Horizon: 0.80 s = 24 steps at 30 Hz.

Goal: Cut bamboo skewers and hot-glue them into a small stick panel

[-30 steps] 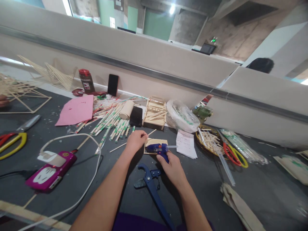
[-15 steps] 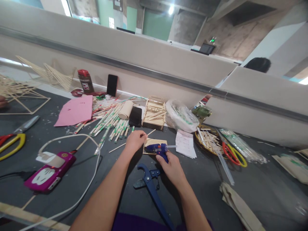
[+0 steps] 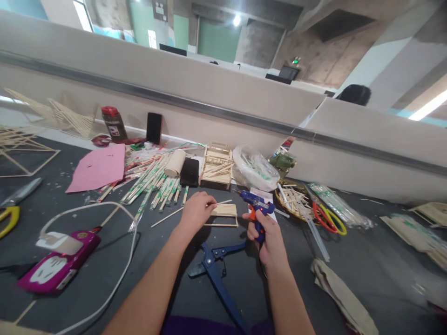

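A thin wooden stick [image 3: 224,202] is pinched in my left hand [image 3: 198,211], over the upper edge of a small panel of sticks [image 3: 226,211] on the dark table. The panel has rows of sticks at the top and an open gap at its lower edge. To its right, my right hand [image 3: 269,235] grips a blue glue gun [image 3: 257,202], nozzle toward the upper left, raised off the panel. A blue pipe cutter [image 3: 217,281] lies below, between my forearms. Another loose stick [image 3: 167,217] rests left of my left hand.
Wrapped chopsticks [image 3: 145,179], a wooden stick model [image 3: 216,170] and a plastic bag [image 3: 254,167] line the back. Right are a basket of stick pieces [image 3: 296,200] and scissors [image 3: 330,218]. A purple power strip [image 3: 59,263] with a white cable [image 3: 130,251] lies left.
The glue gun in my right hand has moved right and up, away from the panel, uncovering it. My left hand stays at the panel with the stick. The view has shifted slightly.
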Each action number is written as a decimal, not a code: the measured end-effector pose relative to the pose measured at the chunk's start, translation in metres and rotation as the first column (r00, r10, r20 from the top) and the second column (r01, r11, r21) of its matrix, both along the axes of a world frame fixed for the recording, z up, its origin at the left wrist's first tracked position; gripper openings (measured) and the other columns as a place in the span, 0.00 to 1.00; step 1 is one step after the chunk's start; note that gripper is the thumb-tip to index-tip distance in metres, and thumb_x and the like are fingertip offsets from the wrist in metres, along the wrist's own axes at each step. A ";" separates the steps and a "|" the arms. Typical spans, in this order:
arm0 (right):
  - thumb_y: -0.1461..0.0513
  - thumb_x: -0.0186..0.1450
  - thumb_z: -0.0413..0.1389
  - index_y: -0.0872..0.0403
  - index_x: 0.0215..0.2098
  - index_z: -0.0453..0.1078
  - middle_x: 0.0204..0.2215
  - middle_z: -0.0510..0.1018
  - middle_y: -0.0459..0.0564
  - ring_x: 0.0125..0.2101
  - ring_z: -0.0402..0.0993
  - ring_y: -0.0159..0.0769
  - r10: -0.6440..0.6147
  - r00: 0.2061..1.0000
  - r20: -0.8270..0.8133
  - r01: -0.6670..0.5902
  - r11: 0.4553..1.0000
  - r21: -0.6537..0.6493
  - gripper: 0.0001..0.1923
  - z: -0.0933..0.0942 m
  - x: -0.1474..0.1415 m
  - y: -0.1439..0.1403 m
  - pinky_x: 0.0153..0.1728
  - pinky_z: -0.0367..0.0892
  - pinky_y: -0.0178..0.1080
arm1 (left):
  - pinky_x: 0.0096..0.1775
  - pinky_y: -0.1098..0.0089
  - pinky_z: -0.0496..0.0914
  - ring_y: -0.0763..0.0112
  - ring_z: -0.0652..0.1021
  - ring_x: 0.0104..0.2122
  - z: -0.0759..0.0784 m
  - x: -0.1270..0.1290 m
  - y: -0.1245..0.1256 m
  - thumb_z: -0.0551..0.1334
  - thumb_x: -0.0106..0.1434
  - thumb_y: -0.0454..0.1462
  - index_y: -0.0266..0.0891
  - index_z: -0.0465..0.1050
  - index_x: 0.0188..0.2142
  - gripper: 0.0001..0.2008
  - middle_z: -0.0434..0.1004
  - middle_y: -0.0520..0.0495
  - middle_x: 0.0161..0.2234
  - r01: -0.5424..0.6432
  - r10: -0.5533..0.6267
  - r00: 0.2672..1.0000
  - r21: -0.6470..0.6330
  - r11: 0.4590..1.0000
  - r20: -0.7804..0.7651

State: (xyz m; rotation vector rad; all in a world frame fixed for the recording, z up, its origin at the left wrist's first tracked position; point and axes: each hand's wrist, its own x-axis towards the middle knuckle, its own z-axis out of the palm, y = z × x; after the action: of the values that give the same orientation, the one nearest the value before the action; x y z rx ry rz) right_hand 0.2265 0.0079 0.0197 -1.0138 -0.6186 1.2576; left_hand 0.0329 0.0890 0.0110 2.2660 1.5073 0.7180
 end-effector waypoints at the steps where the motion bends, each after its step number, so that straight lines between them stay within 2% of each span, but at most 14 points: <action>1: 0.54 0.56 0.63 0.56 0.34 0.71 0.23 0.76 0.46 0.13 0.54 0.21 -0.025 0.999 -0.027 0.024 1.000 -0.008 0.16 0.000 0.002 0.001 0.13 0.54 0.29 | 0.40 0.69 0.63 0.67 0.72 0.39 0.000 0.004 -0.003 0.61 0.61 0.37 0.43 0.78 0.33 0.06 0.76 0.49 0.33 0.033 -0.033 0.999 0.005 0.999 -0.026; 4: 0.53 0.56 0.63 0.57 0.31 0.71 0.23 0.76 0.47 0.14 0.54 0.21 -0.074 0.995 -0.064 0.074 0.997 -0.013 0.15 -0.002 0.008 0.003 0.14 0.54 0.29 | 0.39 0.69 0.63 0.67 0.72 0.38 -0.003 0.018 -0.011 0.60 0.61 0.36 0.43 0.78 0.34 0.07 0.75 0.48 0.34 0.122 -0.121 0.988 0.009 0.992 -0.100; 7: 0.54 0.55 0.64 0.57 0.29 0.72 0.22 0.75 0.47 0.14 0.55 0.21 -0.095 0.991 -0.090 0.094 0.995 -0.009 0.14 -0.005 0.012 0.004 0.14 0.54 0.28 | 0.39 0.69 0.63 0.66 0.71 0.38 -0.007 0.030 -0.016 0.59 0.62 0.35 0.43 0.78 0.33 0.08 0.75 0.47 0.33 0.160 -0.158 0.972 -0.001 0.987 -0.173; 11: 0.54 0.54 0.64 0.58 0.29 0.72 0.17 0.71 0.44 0.14 0.55 0.22 -0.099 0.990 -0.100 0.095 0.994 -0.045 0.15 -0.003 0.014 0.004 0.13 0.53 0.28 | 0.39 0.68 0.62 0.66 0.72 0.38 -0.010 0.035 -0.017 0.58 0.61 0.34 0.42 0.78 0.34 0.08 0.75 0.46 0.34 0.164 -0.163 0.954 -0.015 0.986 -0.252; 16: 0.54 0.54 0.64 0.56 0.32 0.71 0.24 0.78 0.48 0.14 0.56 0.22 -0.120 0.985 -0.128 0.116 0.993 -0.034 0.15 0.000 0.013 0.004 0.13 0.55 0.29 | 0.38 0.68 0.62 0.65 0.73 0.38 -0.010 0.035 -0.016 0.58 0.61 0.33 0.43 0.78 0.34 0.09 0.75 0.46 0.34 0.159 -0.161 0.938 -0.033 0.987 -0.306; 24: 0.54 0.55 0.64 0.57 0.31 0.70 0.27 0.79 0.50 0.14 0.56 0.22 -0.101 0.989 -0.107 0.101 0.995 -0.002 0.15 -0.001 0.012 0.005 0.14 0.57 0.29 | 0.39 0.69 0.62 0.66 0.73 0.38 -0.011 0.038 -0.017 0.57 0.62 0.32 0.41 0.75 0.33 0.08 0.74 0.46 0.35 0.119 -0.121 0.945 -0.024 0.993 -0.305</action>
State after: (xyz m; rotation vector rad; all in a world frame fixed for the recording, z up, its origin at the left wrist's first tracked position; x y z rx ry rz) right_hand 0.2385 0.0129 0.0191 -0.9568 -0.4810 1.2129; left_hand 0.0707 0.0720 -0.0003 2.5301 1.4772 0.3386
